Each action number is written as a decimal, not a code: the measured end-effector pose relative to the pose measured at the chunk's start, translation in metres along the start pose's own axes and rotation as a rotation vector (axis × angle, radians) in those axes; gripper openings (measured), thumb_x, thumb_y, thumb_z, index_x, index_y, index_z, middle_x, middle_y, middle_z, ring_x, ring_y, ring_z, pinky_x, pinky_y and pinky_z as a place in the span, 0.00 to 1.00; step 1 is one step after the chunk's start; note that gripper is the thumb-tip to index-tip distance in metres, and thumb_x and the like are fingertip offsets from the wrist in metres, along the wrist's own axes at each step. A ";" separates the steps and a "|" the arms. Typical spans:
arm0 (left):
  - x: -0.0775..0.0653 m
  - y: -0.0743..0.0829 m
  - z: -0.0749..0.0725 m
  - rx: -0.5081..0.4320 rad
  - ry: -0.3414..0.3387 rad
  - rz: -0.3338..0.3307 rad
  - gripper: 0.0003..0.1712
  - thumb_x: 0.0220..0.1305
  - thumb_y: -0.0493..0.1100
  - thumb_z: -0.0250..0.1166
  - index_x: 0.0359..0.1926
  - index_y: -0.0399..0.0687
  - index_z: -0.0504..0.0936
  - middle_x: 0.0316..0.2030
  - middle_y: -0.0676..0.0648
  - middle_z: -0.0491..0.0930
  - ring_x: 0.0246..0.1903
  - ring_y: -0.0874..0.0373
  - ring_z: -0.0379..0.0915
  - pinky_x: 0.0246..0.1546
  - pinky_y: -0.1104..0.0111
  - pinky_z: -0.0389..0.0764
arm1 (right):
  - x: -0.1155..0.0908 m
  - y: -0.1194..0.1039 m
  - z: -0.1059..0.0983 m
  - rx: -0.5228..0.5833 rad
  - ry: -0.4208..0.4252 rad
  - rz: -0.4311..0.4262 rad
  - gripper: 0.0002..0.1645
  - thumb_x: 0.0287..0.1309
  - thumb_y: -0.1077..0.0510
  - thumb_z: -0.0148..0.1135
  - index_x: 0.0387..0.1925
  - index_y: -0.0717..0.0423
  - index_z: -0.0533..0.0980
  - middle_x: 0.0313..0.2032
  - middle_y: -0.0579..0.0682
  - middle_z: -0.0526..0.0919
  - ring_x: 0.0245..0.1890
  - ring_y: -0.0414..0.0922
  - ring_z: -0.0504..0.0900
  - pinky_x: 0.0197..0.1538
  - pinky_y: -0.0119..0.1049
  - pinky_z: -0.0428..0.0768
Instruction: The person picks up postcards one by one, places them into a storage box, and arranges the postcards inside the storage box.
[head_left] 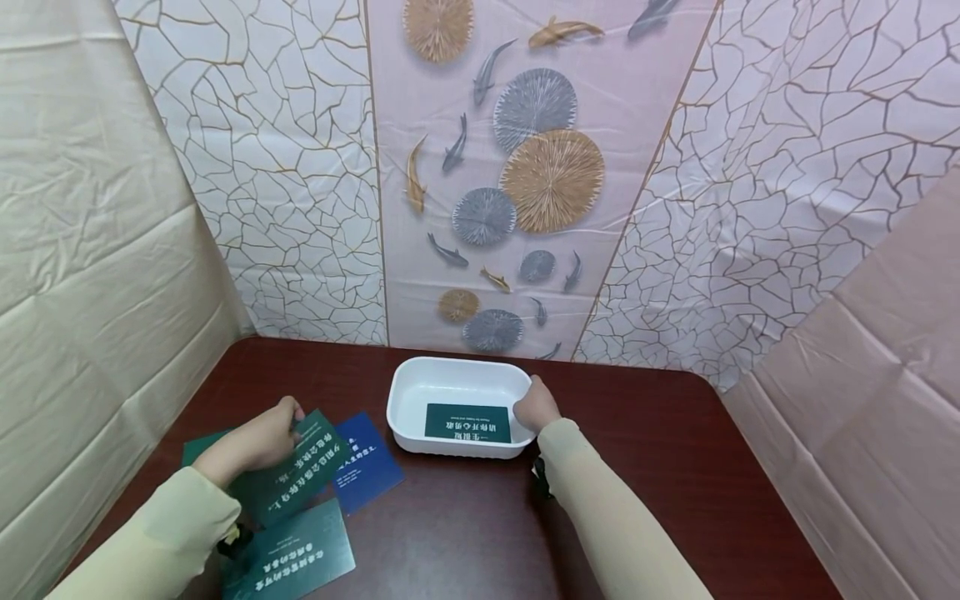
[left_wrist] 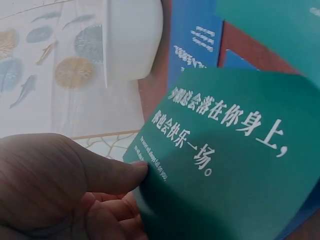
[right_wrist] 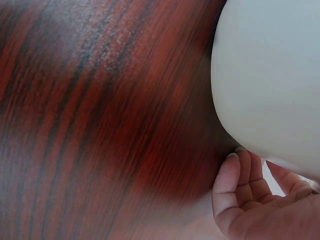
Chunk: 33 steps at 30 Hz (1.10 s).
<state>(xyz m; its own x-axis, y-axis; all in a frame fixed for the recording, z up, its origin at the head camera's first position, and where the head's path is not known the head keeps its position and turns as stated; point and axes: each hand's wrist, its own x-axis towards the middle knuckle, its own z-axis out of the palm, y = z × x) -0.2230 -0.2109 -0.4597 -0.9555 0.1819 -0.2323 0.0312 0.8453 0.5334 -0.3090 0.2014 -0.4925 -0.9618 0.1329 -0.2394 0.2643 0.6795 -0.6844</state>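
My left hand [head_left: 262,437] pinches the edge of a dark green card [left_wrist: 225,170] with white lettering, thumb on its printed face. The held card slants over other cards at the left of the table. Peeking out beside it is a blue card [head_left: 375,471], and nearer to me lies another green card [head_left: 300,554]. My right hand [head_left: 537,406] grips the right end of a white plastic basin [head_left: 450,447], its fingers curled against the outside wall in the right wrist view. Inside the basin, a green card [head_left: 468,422] lies on the bottom.
The basin stands toward the back of a dark red wood-grain table [head_left: 637,483]. Behind the table hangs a patterned cloth [head_left: 300,167] with fish and round motifs. Plain pale cloth [head_left: 90,292] closes in the left side, and similar cloth [head_left: 870,375] the right.
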 end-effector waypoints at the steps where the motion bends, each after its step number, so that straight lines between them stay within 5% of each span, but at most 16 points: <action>1: 0.001 0.000 -0.001 -0.004 0.012 0.017 0.10 0.67 0.30 0.51 0.46 0.35 0.61 0.32 0.42 0.70 0.32 0.52 0.70 0.32 0.60 0.75 | 0.000 0.000 0.000 0.003 0.001 0.000 0.42 0.59 0.70 0.56 0.72 0.64 0.50 0.67 0.65 0.61 0.63 0.57 0.66 0.60 0.56 0.68; 14: 0.010 0.029 -0.032 0.036 0.192 0.080 0.10 0.71 0.32 0.48 0.52 0.37 0.63 0.37 0.39 0.74 0.32 0.50 0.72 0.31 0.60 0.75 | 0.003 0.002 0.002 -0.009 0.007 0.010 0.43 0.59 0.69 0.57 0.72 0.64 0.50 0.66 0.65 0.62 0.62 0.57 0.67 0.60 0.55 0.69; 19: 0.013 0.047 -0.042 0.005 0.279 0.187 0.11 0.73 0.33 0.47 0.54 0.39 0.65 0.40 0.37 0.76 0.31 0.50 0.71 0.29 0.60 0.73 | 0.005 0.001 0.001 0.017 0.006 0.027 0.43 0.59 0.69 0.56 0.73 0.62 0.49 0.67 0.64 0.62 0.63 0.57 0.67 0.59 0.55 0.70; 26: 0.027 0.080 -0.038 -0.077 0.408 0.307 0.13 0.74 0.36 0.48 0.57 0.39 0.68 0.48 0.36 0.76 0.43 0.45 0.74 0.41 0.53 0.76 | 0.003 -0.001 0.001 0.011 0.002 0.043 0.43 0.60 0.69 0.56 0.73 0.62 0.49 0.67 0.63 0.61 0.64 0.57 0.66 0.60 0.55 0.70; 33: 0.043 0.125 -0.031 -0.206 0.538 0.359 0.11 0.74 0.39 0.51 0.53 0.41 0.71 0.42 0.42 0.75 0.39 0.49 0.73 0.38 0.57 0.76 | 0.005 0.001 0.001 0.024 -0.006 0.057 0.44 0.60 0.69 0.57 0.73 0.60 0.49 0.67 0.61 0.62 0.64 0.56 0.66 0.58 0.55 0.71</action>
<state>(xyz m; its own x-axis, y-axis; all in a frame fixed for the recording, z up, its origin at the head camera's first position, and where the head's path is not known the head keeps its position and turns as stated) -0.2691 -0.1130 -0.3783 -0.9111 0.1129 0.3965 0.3679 0.6566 0.6584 -0.3135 0.2016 -0.4951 -0.9447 0.1664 -0.2824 0.3202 0.6534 -0.6859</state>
